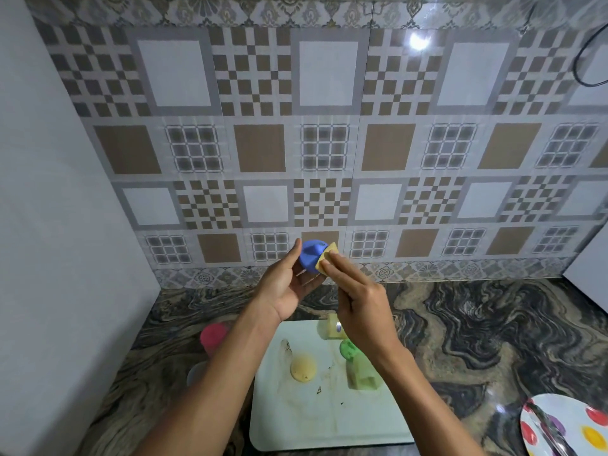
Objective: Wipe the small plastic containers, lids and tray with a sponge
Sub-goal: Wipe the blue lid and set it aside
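**Above the tray, sponge against the blue container**

Behind everything, from nine o'clock round to three, the tiled wall (329,143) fills most of my view. Below it lies the dark swirled counter (493,324). On the counter at six o'clock sits the pale tray (296,422), smeared and speckled with crumbs. A spotted plate (566,426) shows at the five o'clock edge, well apart from the tray.

My left hand (286,287) is raised just below the middle of the view, palm turned toward me. Its fingers are curled loosely round the blue container (311,256), and the thumb stands up at the container's ten o'clock side. My right hand (362,311) comes in from five o'clock and holds the sponge (325,261). Its fingers lie nearly straight over the sponge, and its thumb is out of sight. The sponge touches the blue container at its three o'clock side.

On the tray, a green container (348,348) lies at one o'clock, just beside a pale green piece (362,373). A yellow lid (303,367) lies near the tray's middle. A red container (213,337) stands on the counter off the tray's ten o'clock corner.
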